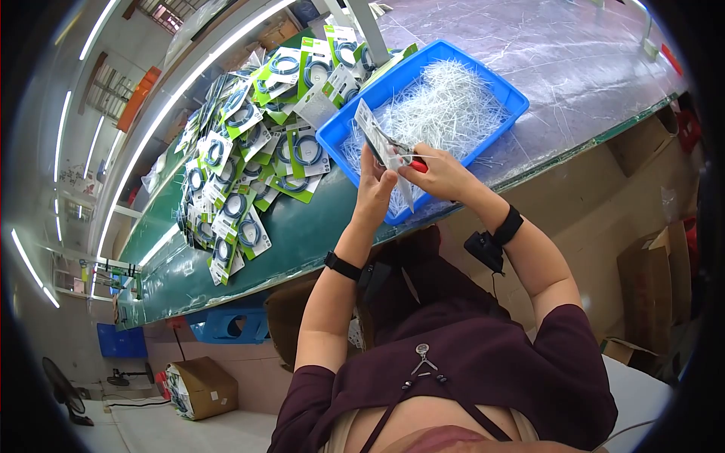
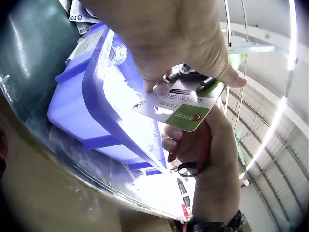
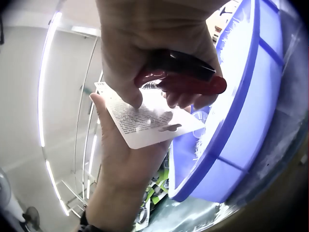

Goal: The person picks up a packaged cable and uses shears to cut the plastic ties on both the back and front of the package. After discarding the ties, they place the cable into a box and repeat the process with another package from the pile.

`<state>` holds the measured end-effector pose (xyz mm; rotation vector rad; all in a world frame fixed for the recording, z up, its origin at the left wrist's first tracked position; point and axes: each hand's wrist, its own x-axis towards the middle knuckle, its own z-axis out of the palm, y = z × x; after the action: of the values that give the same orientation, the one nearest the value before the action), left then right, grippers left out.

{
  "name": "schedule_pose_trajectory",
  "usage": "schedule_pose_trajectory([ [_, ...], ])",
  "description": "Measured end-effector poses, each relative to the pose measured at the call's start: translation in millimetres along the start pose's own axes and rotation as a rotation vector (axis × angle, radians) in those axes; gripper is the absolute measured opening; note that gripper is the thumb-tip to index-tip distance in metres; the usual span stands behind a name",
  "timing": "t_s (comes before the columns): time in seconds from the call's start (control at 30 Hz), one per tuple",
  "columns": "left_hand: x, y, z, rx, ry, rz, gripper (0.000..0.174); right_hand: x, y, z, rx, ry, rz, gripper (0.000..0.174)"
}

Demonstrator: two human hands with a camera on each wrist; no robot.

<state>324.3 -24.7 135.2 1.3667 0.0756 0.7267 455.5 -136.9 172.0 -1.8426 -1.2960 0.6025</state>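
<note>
My left hand [image 1: 370,195] holds a white and green USB-C cable card [image 2: 186,108] upright over the near left part of a blue bin [image 1: 516,100]. The printed back of the card shows in the right wrist view, and the coiled dark cable is partly hidden by the hand in the left wrist view. My right hand [image 1: 444,175] grips red-handled pliers [image 3: 193,83]. Their metal head is right at the card, and a thin white strip sticks out beside it. Loose white plastic strips [image 1: 457,98] are heaped in the bin.
A large pile of carded cables [image 1: 234,143] lies left of the bin on the green tabletop [image 1: 294,238]. A marbled sheet [image 1: 581,68] covers the table on the right. Cardboard boxes [image 1: 646,279] stand below at the right, and a metal post [image 1: 368,34] rises behind the bin.
</note>
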Motion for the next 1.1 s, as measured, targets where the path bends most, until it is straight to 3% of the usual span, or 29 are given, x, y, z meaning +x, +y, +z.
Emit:
schedule_pose_trajectory([
  [0.17,2,2,3,-0.133,0.01,-0.051,0.088,3,12,6,0.121,-0.045,-0.054,0.049],
  [0.37,3,-7,-1,-0.06,0.013,-0.022,0.087,6,14,6,0.156,-0.004,-0.124,0.049],
  [0.47,3,-9,-2,-0.013,0.008,-0.013,0.087,5,9,1,0.119,-0.041,-0.025,0.048],
  [0.6,3,-9,-2,-0.047,0.011,-0.028,0.091,5,9,2,0.047,-0.032,-0.016,0.047],
  [0.77,5,-17,-8,0.136,0.046,-0.033,0.088,8,12,0,0.047,-0.126,0.007,0.047],
  [0.9,7,-21,-14,0.205,0.078,-0.055,0.095,12,17,-1,0.103,-0.171,-0.017,0.048],
  [1.1,9,-24,-12,0.153,0.107,-0.118,0.097,9,16,-4,0.266,-0.219,0.115,0.047],
])
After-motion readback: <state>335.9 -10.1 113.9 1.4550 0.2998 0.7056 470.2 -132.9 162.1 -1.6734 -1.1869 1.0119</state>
